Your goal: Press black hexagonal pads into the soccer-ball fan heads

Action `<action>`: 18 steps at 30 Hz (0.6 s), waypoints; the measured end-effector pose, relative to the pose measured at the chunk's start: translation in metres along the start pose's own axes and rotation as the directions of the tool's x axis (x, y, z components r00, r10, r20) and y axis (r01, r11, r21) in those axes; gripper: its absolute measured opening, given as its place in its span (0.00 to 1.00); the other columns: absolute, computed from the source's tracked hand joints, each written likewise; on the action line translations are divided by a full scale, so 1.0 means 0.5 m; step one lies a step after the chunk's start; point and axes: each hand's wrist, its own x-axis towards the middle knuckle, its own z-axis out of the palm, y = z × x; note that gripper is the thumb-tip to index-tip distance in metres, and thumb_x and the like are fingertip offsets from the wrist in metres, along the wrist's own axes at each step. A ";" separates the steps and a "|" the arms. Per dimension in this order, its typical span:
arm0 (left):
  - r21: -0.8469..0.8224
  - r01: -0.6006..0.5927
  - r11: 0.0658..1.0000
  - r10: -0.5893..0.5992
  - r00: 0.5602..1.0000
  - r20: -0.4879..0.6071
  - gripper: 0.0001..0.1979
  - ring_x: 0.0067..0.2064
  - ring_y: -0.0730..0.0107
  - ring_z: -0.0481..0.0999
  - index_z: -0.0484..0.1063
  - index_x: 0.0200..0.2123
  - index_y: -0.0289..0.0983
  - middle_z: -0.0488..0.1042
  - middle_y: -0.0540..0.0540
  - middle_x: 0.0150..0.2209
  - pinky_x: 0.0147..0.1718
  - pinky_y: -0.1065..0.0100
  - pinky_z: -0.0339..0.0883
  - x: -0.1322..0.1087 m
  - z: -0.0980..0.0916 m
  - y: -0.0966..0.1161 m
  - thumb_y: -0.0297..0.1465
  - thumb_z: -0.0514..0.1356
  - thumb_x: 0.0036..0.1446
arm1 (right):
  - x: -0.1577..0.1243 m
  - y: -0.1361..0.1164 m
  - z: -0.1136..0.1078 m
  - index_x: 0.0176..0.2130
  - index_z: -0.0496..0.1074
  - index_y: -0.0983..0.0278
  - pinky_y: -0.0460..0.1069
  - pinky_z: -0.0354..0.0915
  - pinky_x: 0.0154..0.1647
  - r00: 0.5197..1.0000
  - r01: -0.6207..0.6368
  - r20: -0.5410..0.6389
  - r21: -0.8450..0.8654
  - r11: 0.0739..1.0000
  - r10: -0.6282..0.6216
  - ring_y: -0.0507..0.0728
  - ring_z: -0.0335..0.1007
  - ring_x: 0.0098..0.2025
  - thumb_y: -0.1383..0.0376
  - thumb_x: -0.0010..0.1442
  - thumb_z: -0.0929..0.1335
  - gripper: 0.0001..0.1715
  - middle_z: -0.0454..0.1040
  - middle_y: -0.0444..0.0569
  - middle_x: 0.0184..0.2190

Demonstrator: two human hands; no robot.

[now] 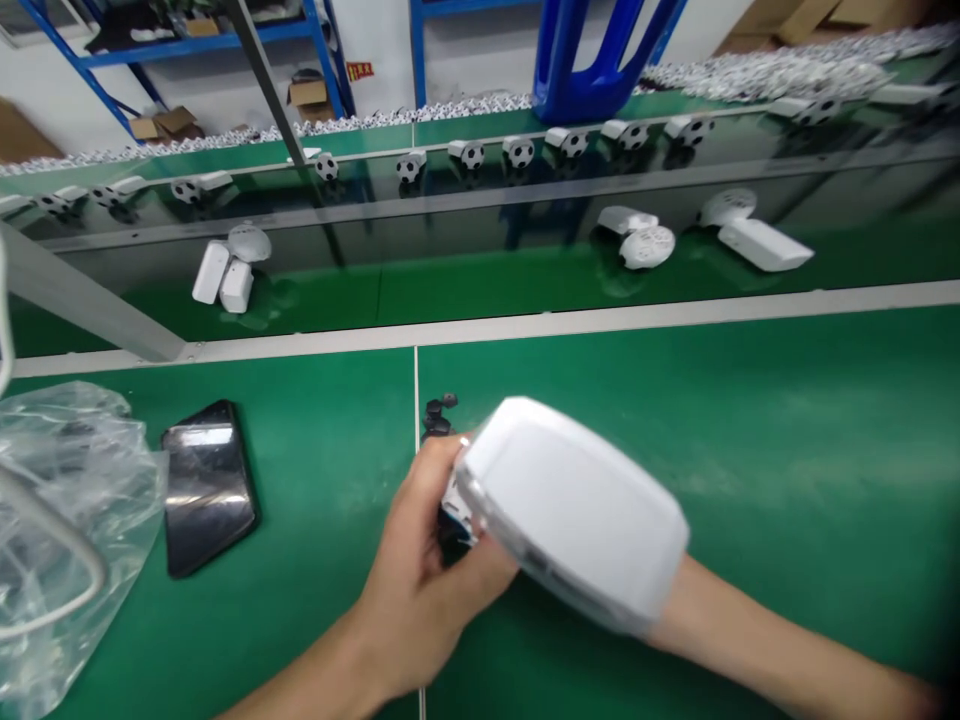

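Observation:
A white plastic device [577, 510] with rounded corners and a glossy rim is held tilted above the green table. My left hand [420, 570] is closed round its left end, thumb below and fingers above. Between thumb and fingers show a small white part and something dark, too blurred to make out. My right hand lies behind the device; only the wrist [671, 605] shows, so its fingers are hidden. Just beyond my left fingers, several small black pieces [435, 410] lie on the table.
A black phone [210, 490] and a clear plastic bag [82, 540] lie to the left. Past the white rail [480, 330], white devices [761, 240] rest on a dark conveyor. Several with football-patterned balls [574, 143] line its far side. A blue plastic stool [585, 90] stands behind.

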 end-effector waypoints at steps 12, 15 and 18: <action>-0.234 0.092 0.968 -0.137 0.973 -0.185 0.25 0.34 0.71 0.75 0.78 0.57 0.45 0.81 0.48 0.43 0.31 0.73 0.68 0.029 -0.033 0.041 0.38 0.77 0.57 | 0.035 0.002 -0.157 0.51 0.86 0.58 0.57 0.79 0.53 0.997 0.040 -0.037 -0.532 0.846 -0.070 0.63 0.84 0.52 0.58 0.72 0.73 0.12 0.85 0.53 0.53; -0.266 0.122 0.956 -0.170 0.972 -0.163 0.20 0.30 0.72 0.74 0.76 0.54 0.40 0.81 0.45 0.41 0.25 0.74 0.64 0.045 -0.044 0.040 0.41 0.71 0.64 | 0.038 0.031 -0.154 0.51 0.86 0.60 0.55 0.79 0.48 0.986 0.166 0.103 -0.716 0.679 -0.132 0.62 0.85 0.48 0.64 0.75 0.71 0.13 0.85 0.53 0.49; -0.262 0.097 0.960 -0.141 0.978 -0.154 0.21 0.34 0.67 0.78 0.76 0.54 0.37 0.82 0.42 0.43 0.24 0.72 0.69 0.055 -0.042 0.034 0.42 0.71 0.65 | 0.038 0.051 -0.133 0.54 0.85 0.62 0.55 0.79 0.49 0.955 0.295 0.238 -0.746 0.597 -0.175 0.62 0.85 0.49 0.67 0.74 0.72 0.13 0.85 0.53 0.48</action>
